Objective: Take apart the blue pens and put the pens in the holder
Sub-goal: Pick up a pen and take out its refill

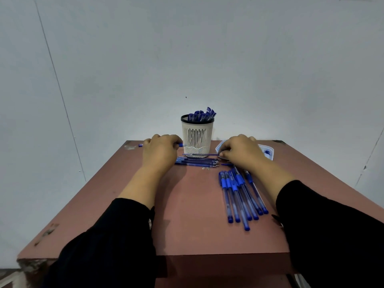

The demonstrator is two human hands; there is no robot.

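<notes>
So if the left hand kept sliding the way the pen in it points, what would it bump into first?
Probably the white slotted pen holder: the blue pen tip poking from the left hand aims at it, though depth is unclear.

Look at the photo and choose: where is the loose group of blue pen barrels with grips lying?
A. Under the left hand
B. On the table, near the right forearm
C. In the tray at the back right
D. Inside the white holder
B: the blue pen barrels lie fanned on the table beside the right forearm, in front of the white holder.
</notes>
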